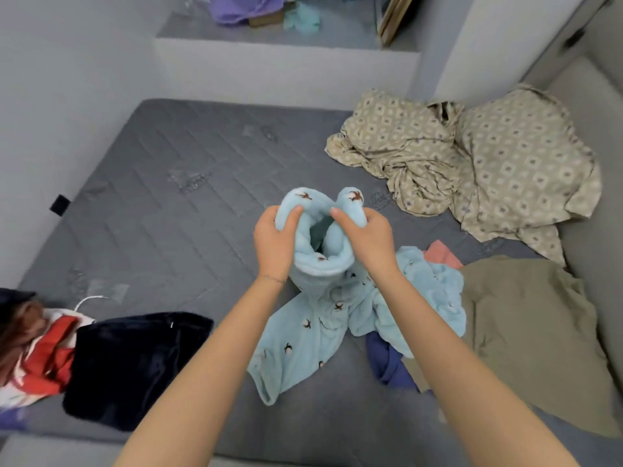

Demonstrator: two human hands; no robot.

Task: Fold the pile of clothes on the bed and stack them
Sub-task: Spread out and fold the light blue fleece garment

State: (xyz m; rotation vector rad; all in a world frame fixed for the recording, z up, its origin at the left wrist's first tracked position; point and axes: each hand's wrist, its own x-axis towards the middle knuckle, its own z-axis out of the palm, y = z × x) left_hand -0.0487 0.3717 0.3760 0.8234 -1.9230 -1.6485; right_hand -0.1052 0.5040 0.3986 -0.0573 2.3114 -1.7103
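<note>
Both hands hold the blue fleece [313,318] at the centre of the frame, lifted above the mattress [175,183]. The left hand [274,244] and right hand [369,239] each grip one side of an open hem. The thumbs press on the near face and the other fingers are curled behind the cloth, mostly hidden. The hands sit close together, so the opening gapes between them as a rounded mouth.

From that hem the fleece hangs toward the bottom of the frame. One long limb runs to the lower left and lies flat on the mattress. The other is bunched to the right, resting on the pile beside an olive cloth [526,332].

So the long axis runs from the fingers toward the viewer, and neither hand is nearer. Judging by this, the hands must draw apart to flatten the hem before any fold. The bare mattress for laying it out lies to the left.
</note>
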